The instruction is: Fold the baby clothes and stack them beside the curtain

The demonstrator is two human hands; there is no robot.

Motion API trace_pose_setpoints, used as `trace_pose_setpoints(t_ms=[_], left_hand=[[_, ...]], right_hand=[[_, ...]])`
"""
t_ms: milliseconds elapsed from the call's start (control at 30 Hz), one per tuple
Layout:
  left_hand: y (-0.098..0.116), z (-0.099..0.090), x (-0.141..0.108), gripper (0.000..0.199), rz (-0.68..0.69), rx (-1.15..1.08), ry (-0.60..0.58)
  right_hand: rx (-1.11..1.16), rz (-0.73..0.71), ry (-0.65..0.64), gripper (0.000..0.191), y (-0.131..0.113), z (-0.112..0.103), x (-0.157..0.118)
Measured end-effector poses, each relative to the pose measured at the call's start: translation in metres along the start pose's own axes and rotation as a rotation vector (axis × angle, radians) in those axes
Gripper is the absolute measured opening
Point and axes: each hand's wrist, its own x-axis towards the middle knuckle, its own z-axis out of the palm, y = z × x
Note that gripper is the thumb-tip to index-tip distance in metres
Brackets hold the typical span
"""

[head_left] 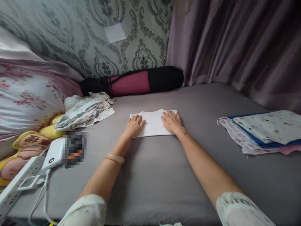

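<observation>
A white folded cloth (154, 124), perhaps a garment, lies flat on the grey bed sheet (155, 175) in front of me. My left hand (135, 125) rests palm down on its left end, fingers stretched away from me. On its right end my right hand (172, 121) lies flat, with the fingers spread. Neither hand grips the cloth. The cloth's far edge looks slightly uneven, while its near edge runs straight. Its corners under my hands are partly hidden.
To the right lies a stack of folded clothes (265, 128). Crumpled printed cloth (88, 111) lies at the left. A long black-and-pink bag (131, 82) lies along the wall. A white power bank (54, 153), a power strip (17, 185) and cables occupy the near left.
</observation>
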Motion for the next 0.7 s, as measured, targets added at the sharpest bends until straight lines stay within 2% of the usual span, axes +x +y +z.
trace_pose_setpoints(t_ms=[133, 233, 300, 467, 700], left_hand=[[-0.009, -0.015, 0.018, 0.034, 0.004, 0.064, -0.005], [-0.016, -0.024, 0.034, 0.033, -0.027, 0.052, -0.030], [-0.019, -0.028, 0.043, 0.034, -0.047, 0.053, -0.048], [-0.027, -0.035, 0.059, 0.030, -0.083, 0.035, -0.130], [-0.044, -0.040, 0.081, 0.037, -0.077, -0.071, -0.326]], right_hand=[[0.023, 0.009, 0.083, 0.042, 0.015, -0.003, 0.009], [0.027, 0.037, 0.134, 0.044, 0.030, 0.000, 0.016], [0.032, 0.042, 0.124, 0.046, 0.040, 0.003, 0.019], [0.034, 0.043, 0.061, 0.047, 0.053, 0.006, 0.023], [0.044, 0.037, 0.107, 0.041, 0.054, 0.007, 0.027]])
